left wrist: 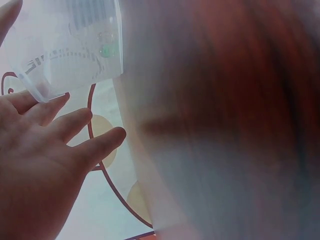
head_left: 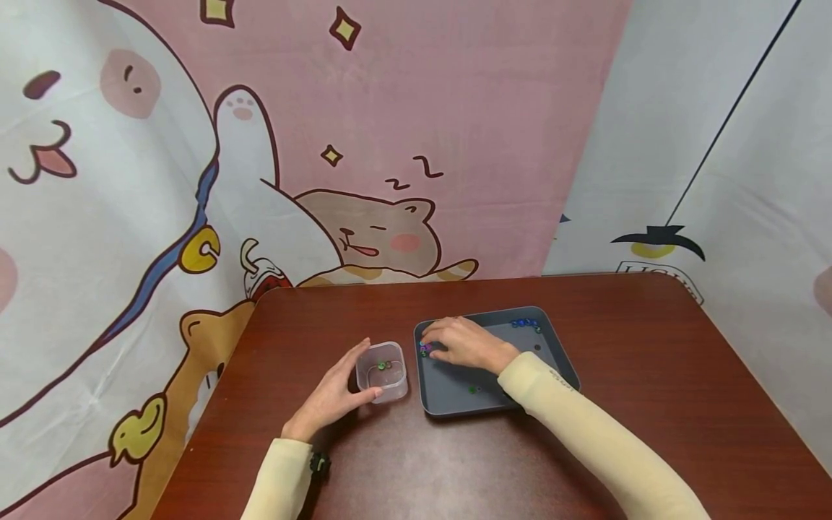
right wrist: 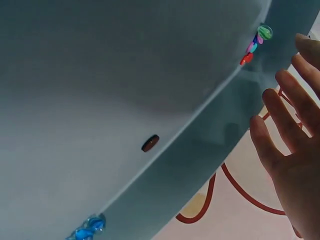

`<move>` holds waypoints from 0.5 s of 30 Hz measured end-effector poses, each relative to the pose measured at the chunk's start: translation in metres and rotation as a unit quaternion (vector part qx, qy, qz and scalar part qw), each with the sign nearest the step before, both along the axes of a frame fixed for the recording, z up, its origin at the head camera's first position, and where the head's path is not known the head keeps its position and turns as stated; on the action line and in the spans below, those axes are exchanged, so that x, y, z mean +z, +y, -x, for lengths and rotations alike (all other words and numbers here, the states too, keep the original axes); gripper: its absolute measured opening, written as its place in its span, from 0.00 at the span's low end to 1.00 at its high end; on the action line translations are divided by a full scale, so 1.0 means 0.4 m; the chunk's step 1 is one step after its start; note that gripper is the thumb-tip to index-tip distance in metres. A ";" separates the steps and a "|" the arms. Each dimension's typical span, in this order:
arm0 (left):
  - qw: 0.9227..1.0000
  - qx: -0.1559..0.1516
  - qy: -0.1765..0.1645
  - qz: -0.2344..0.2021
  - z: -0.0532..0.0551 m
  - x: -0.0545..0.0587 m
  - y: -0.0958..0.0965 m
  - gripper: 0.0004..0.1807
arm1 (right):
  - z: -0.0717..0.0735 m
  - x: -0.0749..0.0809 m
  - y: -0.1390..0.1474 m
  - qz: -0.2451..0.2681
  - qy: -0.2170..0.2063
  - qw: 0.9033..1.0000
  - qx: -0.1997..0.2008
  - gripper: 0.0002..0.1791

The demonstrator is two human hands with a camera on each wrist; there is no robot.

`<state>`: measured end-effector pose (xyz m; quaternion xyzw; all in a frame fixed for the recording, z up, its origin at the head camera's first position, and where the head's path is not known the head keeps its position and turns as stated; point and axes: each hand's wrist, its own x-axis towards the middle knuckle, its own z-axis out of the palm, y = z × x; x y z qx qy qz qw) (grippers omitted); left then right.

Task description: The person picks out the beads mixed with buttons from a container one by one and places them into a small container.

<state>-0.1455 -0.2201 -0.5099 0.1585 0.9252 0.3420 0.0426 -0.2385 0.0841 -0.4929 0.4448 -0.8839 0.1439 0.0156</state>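
A square clear plastic box (head_left: 393, 391) stands on the table left of the tray. It contains a green glass marble (head_left: 381, 366) and a small brownish piece (head_left: 388, 365). My left hand (head_left: 333, 393) holds the box, thumb on the near side and fingers along the left. To the right, my right hand (head_left: 463, 342) reaches over the left part of a grey tray (head_left: 455, 414). Its fingers extend beside small coloured beads (right wrist: 251, 48) and a green marble (right wrist: 265, 32) at the tray wall. I see nothing held in it.
Blue marbles (head_left: 523, 323) gather in the tray's far right corner. A dark brown disc (right wrist: 150, 143) lies on the tray floor, and a green piece (head_left: 472, 390) sits near the front. The brown table (head_left: 416, 469) meets a printed cloth backdrop (head_left: 494, 144).
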 end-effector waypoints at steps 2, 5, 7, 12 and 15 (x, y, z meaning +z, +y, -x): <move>1.000 0.000 0.000 -0.001 0.000 0.000 0.000 0.53 | 0.000 -0.003 -0.002 -0.008 -0.004 1.000 -0.004 0.16; 1.000 -0.001 -0.001 -0.002 0.001 0.001 0.000 0.53 | 0.001 -0.008 -0.007 -0.019 -0.014 1.000 -0.010 0.16; 1.000 -0.002 -0.001 -0.004 0.001 0.001 0.000 0.52 | 0.001 -0.010 -0.009 -0.025 -0.020 0.999 -0.014 0.16; 1.000 -0.003 0.003 -0.004 0.001 0.000 0.001 0.52 | 0.003 -0.021 -0.016 -0.029 -0.019 0.999 -0.011 0.16; 1.000 -0.005 0.004 -0.006 0.001 0.000 0.001 0.51 | 0.006 -0.028 -0.020 -0.027 -0.010 1.000 -0.009 0.15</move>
